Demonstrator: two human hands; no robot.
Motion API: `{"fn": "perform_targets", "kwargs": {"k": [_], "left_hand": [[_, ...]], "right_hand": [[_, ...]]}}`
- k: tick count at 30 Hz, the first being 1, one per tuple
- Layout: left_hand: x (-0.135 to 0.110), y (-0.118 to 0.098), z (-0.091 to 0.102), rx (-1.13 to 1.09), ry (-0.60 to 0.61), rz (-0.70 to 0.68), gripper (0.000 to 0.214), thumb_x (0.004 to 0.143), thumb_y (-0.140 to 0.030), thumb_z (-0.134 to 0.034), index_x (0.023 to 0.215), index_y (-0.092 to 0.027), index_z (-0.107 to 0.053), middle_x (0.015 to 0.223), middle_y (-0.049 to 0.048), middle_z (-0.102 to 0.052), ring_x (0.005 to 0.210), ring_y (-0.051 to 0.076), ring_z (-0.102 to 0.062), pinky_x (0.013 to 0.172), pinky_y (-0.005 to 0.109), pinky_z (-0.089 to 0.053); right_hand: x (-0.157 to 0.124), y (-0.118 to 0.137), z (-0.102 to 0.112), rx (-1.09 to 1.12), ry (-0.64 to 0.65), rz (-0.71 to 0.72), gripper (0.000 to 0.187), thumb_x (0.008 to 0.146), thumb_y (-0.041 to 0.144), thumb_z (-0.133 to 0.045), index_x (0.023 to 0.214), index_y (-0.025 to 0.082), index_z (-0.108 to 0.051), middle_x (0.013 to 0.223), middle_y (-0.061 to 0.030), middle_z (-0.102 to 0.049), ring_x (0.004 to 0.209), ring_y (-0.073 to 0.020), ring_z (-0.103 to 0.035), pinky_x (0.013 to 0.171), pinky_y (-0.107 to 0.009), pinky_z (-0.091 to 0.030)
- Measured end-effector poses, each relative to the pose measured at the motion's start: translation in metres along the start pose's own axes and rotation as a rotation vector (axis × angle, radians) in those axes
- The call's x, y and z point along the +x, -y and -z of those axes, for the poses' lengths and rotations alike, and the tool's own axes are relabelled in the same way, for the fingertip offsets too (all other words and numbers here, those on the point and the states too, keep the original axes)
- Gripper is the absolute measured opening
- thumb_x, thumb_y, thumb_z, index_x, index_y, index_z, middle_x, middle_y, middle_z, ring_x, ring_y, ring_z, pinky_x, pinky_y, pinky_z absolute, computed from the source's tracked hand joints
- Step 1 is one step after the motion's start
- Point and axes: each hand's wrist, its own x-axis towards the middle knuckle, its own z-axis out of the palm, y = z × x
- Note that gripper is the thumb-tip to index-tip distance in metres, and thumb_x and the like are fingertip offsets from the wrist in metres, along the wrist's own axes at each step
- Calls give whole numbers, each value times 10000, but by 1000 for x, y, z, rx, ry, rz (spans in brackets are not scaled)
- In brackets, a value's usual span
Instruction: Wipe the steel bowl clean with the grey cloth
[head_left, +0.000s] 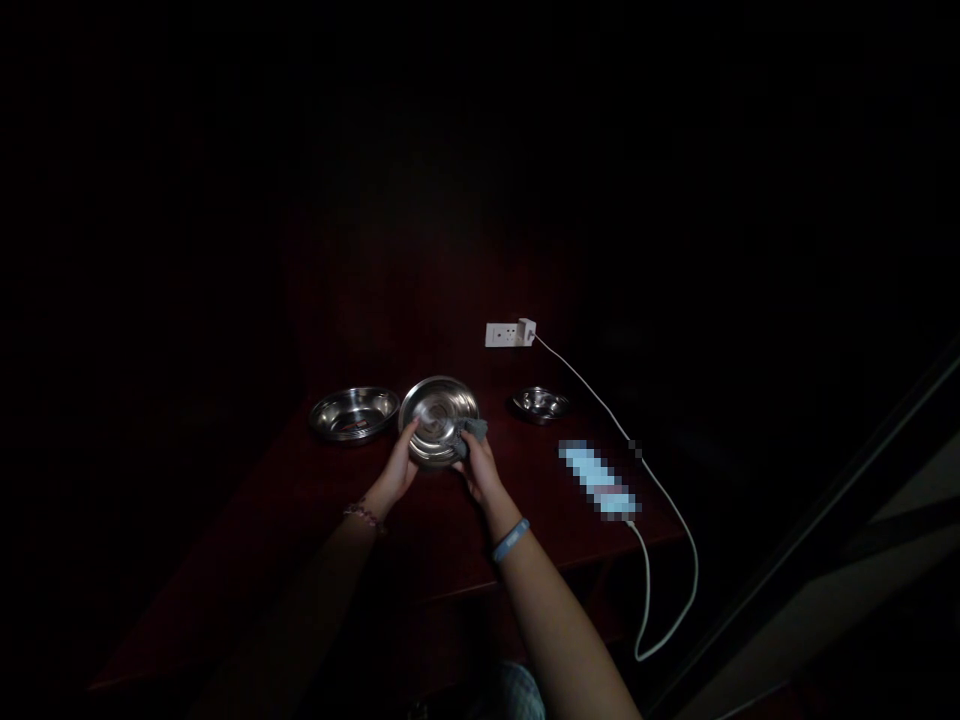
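A shiny round metal bowl (439,393) is held up over the dark red table, tilted so that its inside faces me. My left hand (400,468) grips its lower left rim, the thumb lying over the edge. At the lower right rim, my right hand (480,465) pinches a grey cloth (471,436) against the metal. The fingers behind the bowl are mostly hidden. Just left of it, a stack of wider metal bowls (354,414) sits on the table. Farther right stand small metal bowls (540,404), seemingly nested.
A white wall socket (501,335) holds a charger (527,330). Its white cable (600,402) loops past the table's right edge to a lit, blurred-out device (598,480) on the tabletop (420,550). The surroundings are very dark.
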Motion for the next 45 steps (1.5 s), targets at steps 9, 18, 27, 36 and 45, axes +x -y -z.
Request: {"fn": "perform_targets", "kwargs": {"k": [9,18,27,36,45], "left_hand": [[1,-2,-1,11,-58,11,252,1015,-248,-516,1078,-170,-747,986,76,-817,1146,219,-724,1049,322,-551],[5,0,5,-58,-56,62,239,1005,-258,-548,1124,-189,-744,1010,98,-814,1090,216,-752,1008,338,-583],[1,1,0,87,-31,106,300,1023,-311,-512,1192,-184,-725,1108,92,-813,1184,211,-722,1106,358,-519],[3,11,4,236,122,159,469,1018,-498,-461,1263,-187,-713,1203,96,-794,1311,266,-650,1218,404,-402],[10,19,11,247,175,199,537,985,-563,-509,1305,-172,-692,1266,117,-767,1336,290,-629,1216,419,-403]], "right_hand": [[4,5,7,-71,-113,240,380,796,409,-632,1118,208,-651,1113,-51,-748,1013,-201,-702,962,-360,-559],[-2,12,7,-214,-265,493,532,859,397,-556,1346,198,-476,1372,-142,-628,1203,-235,-626,1119,-447,-436],[-16,15,1,-506,-126,681,449,868,270,-547,1307,189,-494,1303,-140,-666,1182,-234,-638,1080,-427,-479],[-13,10,6,-728,-82,715,493,889,232,-520,1378,166,-517,1358,-157,-671,1242,-269,-642,1088,-456,-505],[-17,13,8,-1036,-12,778,547,886,186,-531,1430,198,-591,1445,-123,-603,1367,-273,-536,1182,-450,-416]]}}
